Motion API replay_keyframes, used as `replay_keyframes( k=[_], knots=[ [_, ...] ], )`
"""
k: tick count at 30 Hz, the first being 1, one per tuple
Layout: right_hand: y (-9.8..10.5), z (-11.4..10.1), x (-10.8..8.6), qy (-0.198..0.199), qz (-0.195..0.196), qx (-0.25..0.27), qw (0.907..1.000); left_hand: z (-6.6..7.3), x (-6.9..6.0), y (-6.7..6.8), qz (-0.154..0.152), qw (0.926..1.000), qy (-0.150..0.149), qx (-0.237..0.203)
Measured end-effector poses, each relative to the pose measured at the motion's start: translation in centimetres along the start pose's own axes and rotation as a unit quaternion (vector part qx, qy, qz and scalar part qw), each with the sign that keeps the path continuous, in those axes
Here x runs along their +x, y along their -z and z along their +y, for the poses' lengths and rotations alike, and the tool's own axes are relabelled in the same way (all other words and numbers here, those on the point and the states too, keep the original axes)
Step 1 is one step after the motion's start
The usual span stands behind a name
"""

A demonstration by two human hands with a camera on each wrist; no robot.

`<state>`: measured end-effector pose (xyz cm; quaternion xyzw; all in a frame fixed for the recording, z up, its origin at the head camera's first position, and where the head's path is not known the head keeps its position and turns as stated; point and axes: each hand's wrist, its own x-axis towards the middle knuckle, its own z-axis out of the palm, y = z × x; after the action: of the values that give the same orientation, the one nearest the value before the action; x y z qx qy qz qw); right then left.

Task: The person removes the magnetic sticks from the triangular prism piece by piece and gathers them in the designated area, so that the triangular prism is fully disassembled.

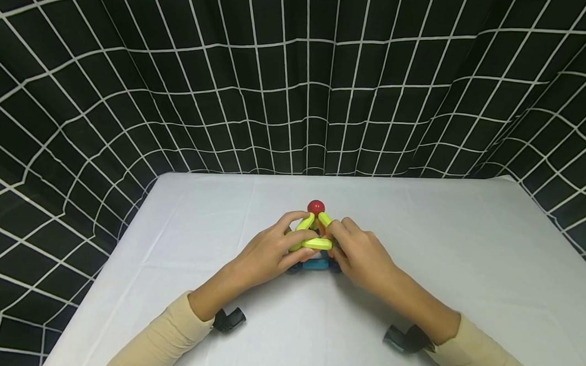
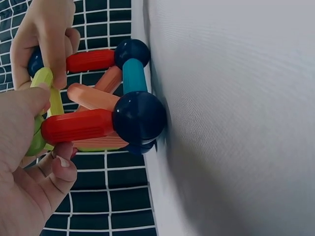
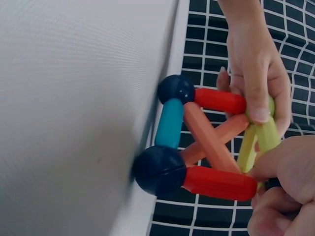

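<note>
A frame of magnetic rods and balls stands on the table. My left hand grips its upper left corner, with fingers around a green ball. At the opposite upper corner my right hand pinches a dark blue ball, mostly covered by fingers. Yellow rods form a triangle on top, with a red ball at the far corner. Red rods run down to large dark blue balls, joined by a turquoise rod. Orange rods slant across inside.
A white cloth covers the table. Behind it and along both sides hangs a black curtain with a white grid. Black wrist devices sit at both cuffs.
</note>
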<state>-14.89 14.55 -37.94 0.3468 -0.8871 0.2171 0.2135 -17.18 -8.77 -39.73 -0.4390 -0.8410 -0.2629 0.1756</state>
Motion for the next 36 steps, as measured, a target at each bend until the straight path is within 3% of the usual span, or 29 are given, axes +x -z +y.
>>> replay_keyframes(
  k=[9, 18, 28, 36],
  knots=[
    [0.9, 0.1, 0.1, 0.005, 0.003, 0.016, 0.9999, -0.1, 0.0, -0.1, 0.000, 0.9999, 0.011, -0.007],
    [2.6, 0.6, 0.6, -0.077, -0.012, 0.090, 0.9929, -0.2, 0.0, -0.2, 0.000, 0.9999, 0.013, 0.000],
    [3.2, 2.9, 1.2, -0.112, -0.076, 0.151, 0.9792, -0.1, 0.0, -0.2, 0.000, 0.9999, 0.015, -0.002],
    [2.6, 5.7, 2.0, -0.118, -0.070, 0.200, 0.9702, -0.2, 0.0, -0.2, -0.005, 0.9998, 0.017, 0.001]
  ],
)
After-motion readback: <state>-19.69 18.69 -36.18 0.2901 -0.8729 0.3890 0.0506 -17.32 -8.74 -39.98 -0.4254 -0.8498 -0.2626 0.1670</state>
